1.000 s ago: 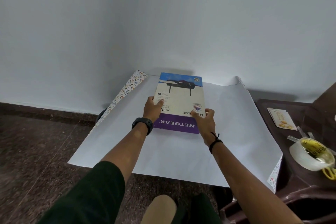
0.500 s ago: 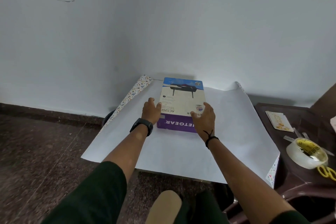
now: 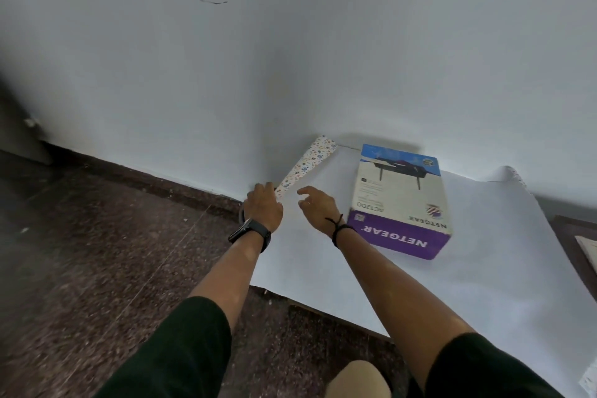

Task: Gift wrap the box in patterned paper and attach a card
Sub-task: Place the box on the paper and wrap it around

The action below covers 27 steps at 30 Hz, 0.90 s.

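Box [image 3: 400, 200] released, hands [image 3: 263, 205] at paper edge [image 3: 307, 166]

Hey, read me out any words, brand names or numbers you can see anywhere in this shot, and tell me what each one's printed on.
"NETGEAR", white letters on the purple band of the box, upside down from this view.
"NETGEAR", small dark letters on the box's white top near the round emblem.
"AC1200", on the white top near the left edge.
Smaller lines beside "AC1200", the code square and the emblems: too small and blurred to read.
The wrapping paper shows only a pattern on its curled edge, no text.
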Tool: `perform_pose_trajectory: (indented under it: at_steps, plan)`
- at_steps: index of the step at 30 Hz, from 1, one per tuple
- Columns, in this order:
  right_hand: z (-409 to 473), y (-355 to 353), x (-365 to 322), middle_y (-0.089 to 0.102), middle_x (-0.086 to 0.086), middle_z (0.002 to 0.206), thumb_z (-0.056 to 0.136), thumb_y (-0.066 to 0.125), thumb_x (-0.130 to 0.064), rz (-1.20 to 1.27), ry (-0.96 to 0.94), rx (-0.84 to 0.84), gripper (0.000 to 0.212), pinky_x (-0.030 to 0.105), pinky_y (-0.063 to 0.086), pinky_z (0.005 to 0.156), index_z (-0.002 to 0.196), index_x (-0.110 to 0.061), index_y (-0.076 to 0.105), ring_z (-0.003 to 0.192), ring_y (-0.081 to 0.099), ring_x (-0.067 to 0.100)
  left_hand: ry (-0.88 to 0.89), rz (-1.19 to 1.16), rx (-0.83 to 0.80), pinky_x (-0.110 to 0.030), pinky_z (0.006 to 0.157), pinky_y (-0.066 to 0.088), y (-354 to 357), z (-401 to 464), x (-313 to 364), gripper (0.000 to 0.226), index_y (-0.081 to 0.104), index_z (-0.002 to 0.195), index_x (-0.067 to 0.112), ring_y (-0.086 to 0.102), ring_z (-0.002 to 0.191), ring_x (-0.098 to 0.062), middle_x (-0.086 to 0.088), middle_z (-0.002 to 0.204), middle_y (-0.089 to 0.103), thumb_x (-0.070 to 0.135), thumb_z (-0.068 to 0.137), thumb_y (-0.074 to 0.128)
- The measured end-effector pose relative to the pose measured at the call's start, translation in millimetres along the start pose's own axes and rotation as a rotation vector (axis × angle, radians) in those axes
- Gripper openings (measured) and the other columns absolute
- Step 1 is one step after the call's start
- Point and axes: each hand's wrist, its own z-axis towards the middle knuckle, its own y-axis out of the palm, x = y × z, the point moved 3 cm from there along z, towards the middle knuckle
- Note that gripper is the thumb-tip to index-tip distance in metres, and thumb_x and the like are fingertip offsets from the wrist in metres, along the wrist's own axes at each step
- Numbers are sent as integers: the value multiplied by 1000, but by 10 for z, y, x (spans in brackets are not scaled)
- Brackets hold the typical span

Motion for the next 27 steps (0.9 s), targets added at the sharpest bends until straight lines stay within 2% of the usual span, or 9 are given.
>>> perform_pose_trajectory:
  at_steps: [6, 9, 12, 14, 17, 20, 22, 25, 27]
  plan:
    - [342, 434, -2, 40, 8, 146, 99, 39, -17, 131, 125, -191, 42, 31, 34, 104, 141, -24, 41, 131, 41, 25, -65, -171, -216, -44, 94, 47, 154, 104, -478, 75, 32, 139, 9, 49, 119, -34, -19, 132, 47, 29, 79, 74]
    - [447, 546, -20, 36, 7, 149, 100, 39, -18, 181, 136, -213, 42, 31, 30, 108, 142, -23, 40, 134, 37, 24, -67, -176, -223, -42, 87, 51, 173, 126, -591, 51, 42, 125, 10, 57, 107, -33, -17, 121, 56, 19, 82, 69]
    - [496, 573, -31, 33, 6, 151, 100, 40, -19, 209, 154, -217, 43, 33, 29, 110, 143, -19, 37, 137, 34, 24, -42, -144, -183, -38, 79, 52, 117, 129, -565, 11, 52, 90, 14, 60, 92, -28, -10, 101, 63, 15, 84, 61]
    - [509, 534, -48, 34, 8, 151, 99, 41, -20, 200, 150, -201, 45, 35, 29, 111, 144, -17, 37, 137, 34, 25, -13, -120, -169, -34, 75, 49, 42, 116, -485, 9, 51, 81, 15, 59, 88, -25, -6, 90, 61, 16, 85, 59]
    - [489, 391, -115, 46, 12, 141, 98, 43, -19, 228, 125, -111, 38, 35, 34, 106, 134, -8, 49, 130, 41, 28, 20, -92, -163, -30, 68, 43, -132, 64, -314, 17, 46, 74, 17, 53, 79, -23, -4, 84, 57, 20, 84, 60]
    - [472, 205, -189, 62, 14, 109, 96, 47, -17, 251, 102, 13, 27, 29, 40, 86, 108, 0, 65, 104, 53, 26, 45, -66, -182, -31, 67, 44, -328, 11, -100, 15, 48, 79, 13, 58, 83, -28, -10, 91, 61, 24, 84, 58]
    - [439, 49, -249, 61, 13, 94, 94, 49, -18, 266, 92, 67, 26, 32, 43, 80, 102, 3, 64, 90, 54, 24, 57, -106, -198, -35, 71, 46, -470, -34, 87, 15, 50, 86, 9, 58, 90, -32, -15, 98, 61, 23, 86, 54]
    - [313, -185, -280, 59, 8, 100, 95, 50, -24, 379, 107, 95, 43, 41, 49, 91, 137, -16, 42, 97, 57, 26, 13, -200, -240, -33, 68, 40, -623, -106, 288, 15, 47, 95, 7, 54, 88, -32, -18, 107, 57, 21, 91, 45]
    - [126, -280, -216, 59, 9, 106, 97, 46, -24, 389, 95, 94, 55, 36, 47, 89, 147, -21, 24, 99, 56, 25, -47, -261, -256, -31, 68, 35, -659, -149, 296, 17, 46, 103, 5, 52, 92, -32, -18, 112, 54, 20, 94, 41]
